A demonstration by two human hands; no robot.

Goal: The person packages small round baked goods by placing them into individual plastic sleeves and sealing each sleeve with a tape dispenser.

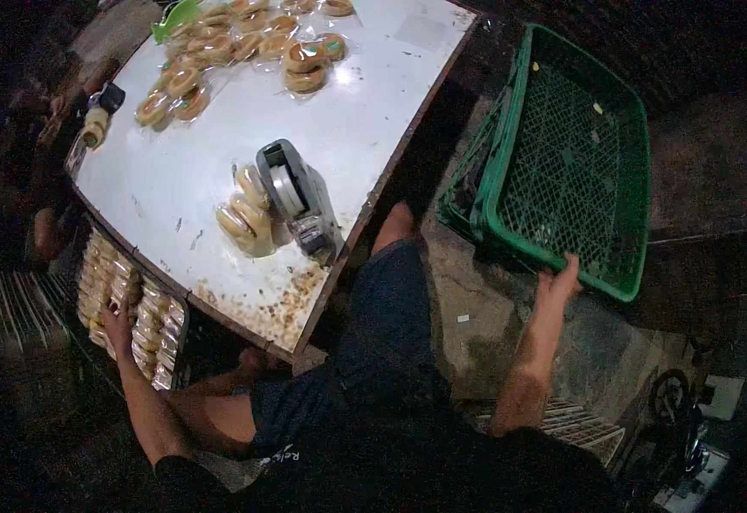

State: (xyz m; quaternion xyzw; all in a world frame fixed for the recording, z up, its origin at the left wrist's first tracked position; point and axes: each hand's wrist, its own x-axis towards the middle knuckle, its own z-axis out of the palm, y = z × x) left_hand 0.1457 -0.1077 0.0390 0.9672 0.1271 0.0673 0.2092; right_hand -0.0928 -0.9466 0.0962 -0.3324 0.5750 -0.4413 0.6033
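Note:
My right hand [559, 280] is closed around the near rim of a green plastic crate [495, 201], which has a mesh floor and stands tilted on top of another crate. Down on the left, my left hand [117, 327] reaches to rows of plastic-wrapped pastries [147, 318] packed in a crate beside the table. Its fingers look spread and touch the top of the packs. On the white table [219, 154], a grey tape dispenser [292, 192] stands next to a wrapped pack of pale pastries [247, 218].
Ring-shaped pastries in clear bags [219, 47] cover the far part of the table, with a green object [175, 19] behind them. Tape rolls [95, 124] lie at the left edge. Brown crumbs [292, 299] dot the near corner. A slatted rack [578, 427] stands low on the right.

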